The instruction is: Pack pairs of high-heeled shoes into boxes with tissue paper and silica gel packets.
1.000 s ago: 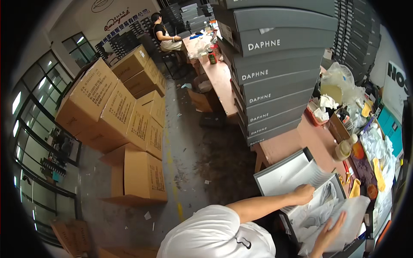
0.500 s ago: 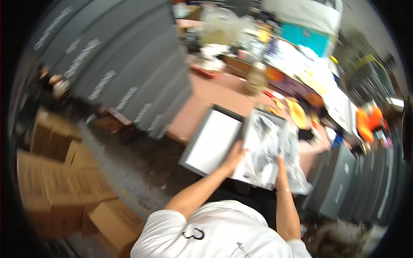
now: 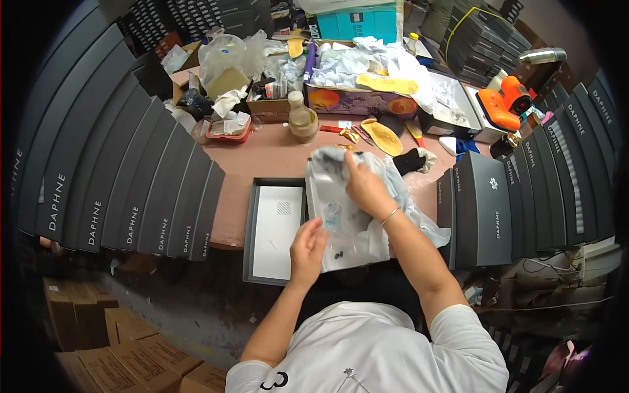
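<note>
Rectangular white-tissue-lined box runs fore-aft at pink desk front edge, under right hand, grip unclear; left hand fingers apart.

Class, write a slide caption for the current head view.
Right hand over white wrapping paper, left hand near its edge, grey boxes stacked either side.

My white wrapping lies spread open, thin and crumpled, its right side trailing outward. At its far end, a greyish bundle sits beside my right hand. A small clear packet and tiny dark pieces show nearer me. Just left, near my left hand, a shallow dark grey tray lies open side up, flat and white inside, one small hatched patch toward its far end.
</note>
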The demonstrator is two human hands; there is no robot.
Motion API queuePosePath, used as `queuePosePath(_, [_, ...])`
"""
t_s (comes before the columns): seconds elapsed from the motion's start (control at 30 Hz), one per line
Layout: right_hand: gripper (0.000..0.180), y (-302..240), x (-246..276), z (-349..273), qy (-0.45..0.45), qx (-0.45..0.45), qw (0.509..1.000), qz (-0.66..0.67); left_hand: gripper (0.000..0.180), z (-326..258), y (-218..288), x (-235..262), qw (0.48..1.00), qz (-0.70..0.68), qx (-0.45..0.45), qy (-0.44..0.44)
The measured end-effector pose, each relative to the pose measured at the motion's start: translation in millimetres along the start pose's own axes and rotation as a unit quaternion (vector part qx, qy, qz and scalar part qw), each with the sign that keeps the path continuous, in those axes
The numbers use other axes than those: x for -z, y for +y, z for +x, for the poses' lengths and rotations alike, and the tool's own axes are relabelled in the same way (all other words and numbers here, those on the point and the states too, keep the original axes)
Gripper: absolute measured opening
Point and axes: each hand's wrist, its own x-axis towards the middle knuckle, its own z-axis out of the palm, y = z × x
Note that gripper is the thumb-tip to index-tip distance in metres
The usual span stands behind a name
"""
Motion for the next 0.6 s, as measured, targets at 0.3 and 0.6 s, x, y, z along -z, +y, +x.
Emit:
queuePosePath(0.3, [0.023,-18.2,54.5,-17.2,0.089,-0.016,0.971,0.223,0.052,50.2,0.4,-41.3,0.899,-0.308,0.189,-0.248])
queuePosePath(0.6, [0.043,-86.8,134.7,-132.8,-0.050,0.221,0.954,0.198,0.048,35.0,25.1,2.2,0.859,-0.456,0.200,-0.115])
